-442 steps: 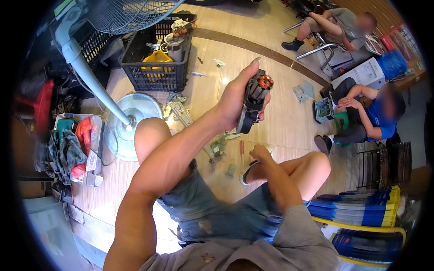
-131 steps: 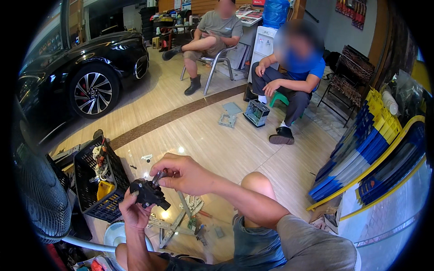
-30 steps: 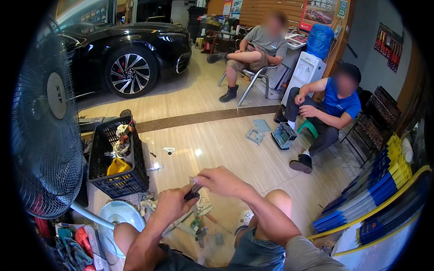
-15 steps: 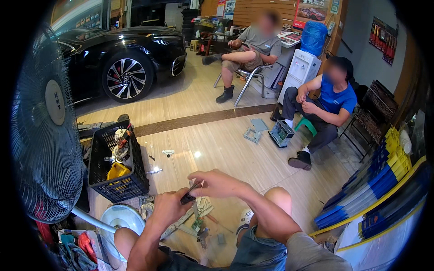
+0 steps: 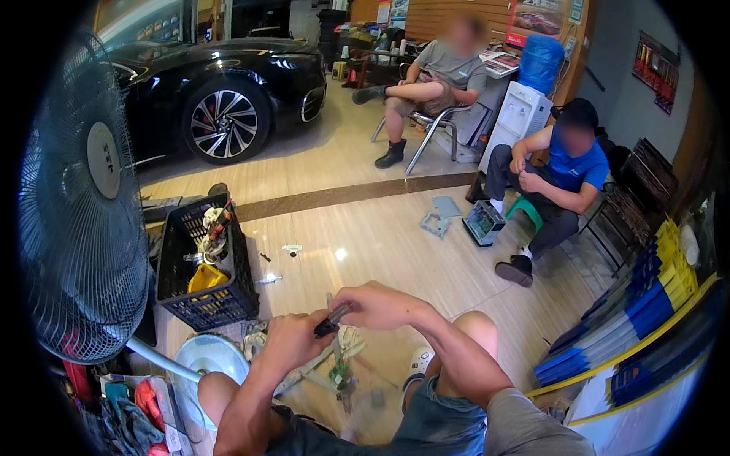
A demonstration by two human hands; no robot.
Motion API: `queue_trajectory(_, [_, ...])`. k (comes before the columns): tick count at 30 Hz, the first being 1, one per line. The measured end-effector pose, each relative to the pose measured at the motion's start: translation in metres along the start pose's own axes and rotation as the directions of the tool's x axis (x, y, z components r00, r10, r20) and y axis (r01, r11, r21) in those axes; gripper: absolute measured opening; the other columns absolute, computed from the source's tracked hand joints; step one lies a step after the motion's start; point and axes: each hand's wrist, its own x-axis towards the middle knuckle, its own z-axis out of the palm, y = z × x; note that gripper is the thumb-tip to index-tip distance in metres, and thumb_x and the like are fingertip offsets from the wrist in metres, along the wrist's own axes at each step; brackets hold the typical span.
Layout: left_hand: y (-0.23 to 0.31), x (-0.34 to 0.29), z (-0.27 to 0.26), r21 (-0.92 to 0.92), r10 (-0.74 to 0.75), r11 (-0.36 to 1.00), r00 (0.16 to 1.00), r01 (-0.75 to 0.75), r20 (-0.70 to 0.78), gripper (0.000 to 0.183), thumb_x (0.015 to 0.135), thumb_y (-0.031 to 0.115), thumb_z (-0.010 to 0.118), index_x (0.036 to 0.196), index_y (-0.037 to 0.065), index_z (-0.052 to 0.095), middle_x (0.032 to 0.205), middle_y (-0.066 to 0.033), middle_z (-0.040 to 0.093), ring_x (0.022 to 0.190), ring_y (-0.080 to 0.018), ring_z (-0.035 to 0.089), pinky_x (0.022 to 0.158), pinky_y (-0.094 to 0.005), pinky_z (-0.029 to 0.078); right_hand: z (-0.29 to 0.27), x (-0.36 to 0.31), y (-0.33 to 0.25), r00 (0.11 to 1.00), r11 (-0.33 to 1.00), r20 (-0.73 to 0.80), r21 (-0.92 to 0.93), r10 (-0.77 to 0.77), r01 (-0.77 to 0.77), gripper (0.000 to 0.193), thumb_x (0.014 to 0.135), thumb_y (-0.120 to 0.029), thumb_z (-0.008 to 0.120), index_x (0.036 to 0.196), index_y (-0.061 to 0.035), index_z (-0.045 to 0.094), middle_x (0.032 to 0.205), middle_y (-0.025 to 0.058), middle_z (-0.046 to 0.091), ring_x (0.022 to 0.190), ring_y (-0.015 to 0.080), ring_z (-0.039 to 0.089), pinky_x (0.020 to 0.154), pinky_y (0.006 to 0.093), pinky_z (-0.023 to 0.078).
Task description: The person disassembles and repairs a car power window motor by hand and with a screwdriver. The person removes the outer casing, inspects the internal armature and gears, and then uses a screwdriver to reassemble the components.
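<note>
Dark part (image 5: 327, 328) partly out of sight in the left hand (image 5: 296, 337), black car (image 5: 228, 68) partly behind the fan (image 5: 95, 205)

The plastic crate (image 5: 222, 308) stands to the right of the pedestal fan (image 5: 103, 163). Behind the crate is the car (image 5: 283, 85). At the right, one person (image 5: 576, 171) sits on a stool (image 5: 528, 210), before the water dispenser (image 5: 514, 120).

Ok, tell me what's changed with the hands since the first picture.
The right hand, down near the shoe then, has come up and leftward to the dark part in the left hand; its exact grip is unclear. The copper windings seen earlier aren't visible now. The left hand again holds a dark part; the black crate and fan stay put.
</note>
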Motion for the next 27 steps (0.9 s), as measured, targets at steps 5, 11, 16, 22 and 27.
queue_trajectory(5, [0.004,0.003,0.001,0.007,0.011,1.000,0.998,-0.012,0.070,0.036,0.076,0.032,0.073,0.106,0.012,0.068,0.076,-0.0143,0.069,0.068,-0.0348,0.067,0.063,-0.0436,0.054,-0.004,0.005,-0.003,0.923,0.937,0.179,-0.149,0.340,-0.317,0.032,0.089,-0.028,0.066,0.110,-0.0039,0.063,0.090,0.0172,0.069,0.077,0.0266,0.068,0.070,0.0358,0.052])
queue_trajectory(11, [0.003,0.007,0.003,0.023,0.004,1.000,0.999,-0.006,0.051,0.035,0.076,0.032,0.073,0.106,0.013,0.069,0.076,-0.0145,0.069,0.066,-0.0349,0.067,0.062,-0.0438,0.054,0.001,0.001,0.017,0.981,0.985,-0.100,0.026,-0.165,0.168,0.036,0.090,-0.035,0.064,0.099,-0.0002,0.065,0.078,0.0175,0.068,0.068,0.0257,0.067,0.062,0.0359,0.052])
queue_trajectory(16, [0.002,0.006,0.002,0.004,0.037,0.999,0.999,-0.037,0.026,0.026,0.079,0.030,0.068,0.098,0.013,0.067,0.070,-0.0143,0.067,0.065,-0.0361,0.066,0.061,-0.0458,0.053,-0.010,0.008,0.000,0.936,0.948,0.168,-0.133,0.308,-0.288,0.034,0.090,-0.030,0.064,0.108,-0.0009,0.061,0.087,0.0162,0.070,0.072,0.0249,0.068,0.066,0.0345,0.052])
queue_trajectory(22, [0.008,0.013,0.001,0.023,-0.007,1.000,0.997,0.006,0.071,0.036,0.078,0.034,0.072,0.106,0.013,0.068,0.076,-0.0148,0.069,0.068,-0.0355,0.067,0.064,-0.0435,0.054,-0.003,-0.006,0.020,0.992,0.995,-0.083,0.016,-0.096,0.097,0.038,0.091,-0.036,0.063,0.101,-0.0005,0.065,0.079,0.0160,0.068,0.069,0.0248,0.067,0.064,0.0364,0.051])
queue_trajectory(27, [0.002,0.008,0.005,-0.015,0.024,1.000,0.998,-0.023,0.062,0.035,0.078,0.035,0.072,0.106,0.014,0.068,0.075,-0.0155,0.068,0.068,-0.0355,0.067,0.063,-0.0435,0.054,-0.012,-0.001,-0.002,0.979,0.977,0.065,-0.101,0.195,-0.188,0.035,0.090,-0.033,0.063,0.105,-0.0019,0.064,0.085,0.0150,0.069,0.074,0.0243,0.067,0.067,0.0358,0.051])
